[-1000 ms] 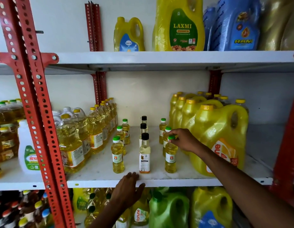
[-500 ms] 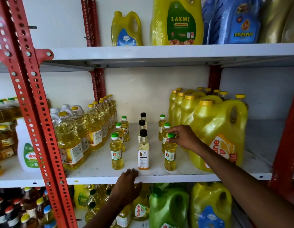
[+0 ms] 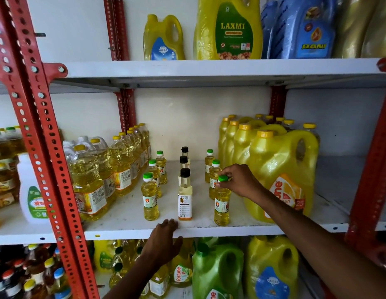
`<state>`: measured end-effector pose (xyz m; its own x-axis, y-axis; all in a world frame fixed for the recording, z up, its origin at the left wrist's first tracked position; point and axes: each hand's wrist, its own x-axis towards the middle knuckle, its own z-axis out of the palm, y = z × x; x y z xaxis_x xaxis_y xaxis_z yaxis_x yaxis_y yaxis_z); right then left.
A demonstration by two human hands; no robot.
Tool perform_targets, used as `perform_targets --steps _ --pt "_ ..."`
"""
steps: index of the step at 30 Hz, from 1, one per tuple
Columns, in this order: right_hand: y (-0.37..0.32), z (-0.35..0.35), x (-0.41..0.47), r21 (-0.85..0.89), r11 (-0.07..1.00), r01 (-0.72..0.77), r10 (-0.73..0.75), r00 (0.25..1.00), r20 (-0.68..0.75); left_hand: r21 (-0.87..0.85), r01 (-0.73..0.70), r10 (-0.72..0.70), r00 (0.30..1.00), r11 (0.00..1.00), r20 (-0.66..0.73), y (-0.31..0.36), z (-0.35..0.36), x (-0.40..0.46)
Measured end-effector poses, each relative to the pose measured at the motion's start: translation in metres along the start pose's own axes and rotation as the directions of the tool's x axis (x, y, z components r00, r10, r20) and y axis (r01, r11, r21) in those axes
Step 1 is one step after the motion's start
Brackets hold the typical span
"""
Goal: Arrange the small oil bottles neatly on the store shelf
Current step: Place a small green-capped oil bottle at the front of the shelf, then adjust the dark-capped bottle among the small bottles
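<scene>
Small oil bottles stand in three rows on the white middle shelf [image 3: 127, 225]. The left row has green-capped yellow bottles, its front one [image 3: 150, 198] near the edge. Black-capped bottles form the middle row, the front one [image 3: 184, 196] with a white label. In the right row, my right hand [image 3: 239, 180] grips the green cap of the front small bottle [image 3: 221, 207], which stands upright on the shelf. Two more green-capped bottles [image 3: 214, 175] stand behind it. My left hand [image 3: 164, 240] rests flat on the shelf's front edge, fingers apart, holding nothing.
Large yellow oil jugs [image 3: 280, 173] crowd the shelf right of the small bottles. Clear oil bottles [image 3: 90, 182] line the left side. A red perforated upright [image 3: 43, 134] crosses the left. Big jugs fill the upper shelf [image 3: 228, 29], and more jugs [image 3: 218, 270] stand below.
My right hand has stayed on the front right bottle's cap and my left hand on the shelf edge. The view has shifted slightly downward.
</scene>
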<state>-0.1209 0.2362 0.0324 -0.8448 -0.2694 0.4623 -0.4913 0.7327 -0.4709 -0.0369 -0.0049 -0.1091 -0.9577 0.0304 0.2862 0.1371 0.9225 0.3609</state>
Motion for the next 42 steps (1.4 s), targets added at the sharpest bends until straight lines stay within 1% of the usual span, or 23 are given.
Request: perform_targets --steps 9,12,14,16,17,18,20,23,25,30,34,37,42 --pt "0.002 0.005 0.004 -0.017 0.999 -0.048 0.048 0.999 0.015 -0.014 -0.019 0.019 1.000 1.000 -0.012 -0.009 0.003 -0.002" --pt "0.004 0.005 0.005 -0.062 0.996 -0.066 0.069 0.997 0.046 0.033 -0.056 0.057 0.998 0.998 -0.031 -0.015 0.001 -0.004" --pt "-0.002 0.006 0.003 -0.172 0.984 -0.038 0.037 0.999 -0.008 0.055 -0.059 0.061 0.998 0.997 -0.036 -0.022 -0.002 -0.006" --pt "-0.015 0.011 0.004 -0.259 0.965 0.032 -0.060 0.993 -0.100 0.069 -0.061 0.062 0.998 0.996 -0.017 -0.030 -0.001 -0.009" --pt "-0.024 0.017 0.005 -0.246 0.966 0.083 -0.113 0.988 -0.110 0.068 -0.064 0.065 0.998 0.996 -0.010 -0.033 0.000 -0.010" --pt "-0.034 0.024 0.007 -0.213 0.967 0.138 -0.160 0.983 -0.088 0.059 -0.066 0.067 0.998 0.996 -0.007 -0.036 0.002 -0.011" --pt "-0.052 0.040 0.015 -0.132 0.967 0.218 -0.217 0.976 0.018 0.039 -0.071 0.071 0.997 0.997 -0.010 -0.038 0.003 -0.012" --pt "-0.064 0.056 0.032 -0.083 0.966 0.247 -0.225 0.952 0.209 0.016 -0.073 0.073 0.997 0.997 -0.007 -0.041 0.002 -0.010" --pt "-0.067 0.059 0.045 -0.071 0.964 0.256 -0.230 0.938 0.260 -0.007 -0.071 0.071 0.997 0.997 -0.002 -0.043 0.001 -0.009" --pt "-0.073 0.052 0.059 -0.040 0.976 0.213 -0.194 0.941 0.277 -0.052 -0.065 0.064 0.998 0.997 -0.023 -0.045 0.002 -0.007" --pt "-0.072 0.058 0.060 0.019 0.985 0.170 -0.170 0.960 0.220 -0.051 -0.070 0.069 0.998 0.996 -0.012 -0.045 0.001 -0.006" --pt "-0.074 0.061 0.059 0.013 0.985 0.170 -0.169 0.966 0.198 -0.047 -0.073 0.072 0.997 0.996 -0.006 -0.044 0.000 -0.007" --pt "-0.077 0.061 0.055 0.008 0.987 0.163 -0.161 0.966 0.201 -0.043 -0.083 0.083 0.997 0.996 0.001 -0.043 -0.004 -0.009"
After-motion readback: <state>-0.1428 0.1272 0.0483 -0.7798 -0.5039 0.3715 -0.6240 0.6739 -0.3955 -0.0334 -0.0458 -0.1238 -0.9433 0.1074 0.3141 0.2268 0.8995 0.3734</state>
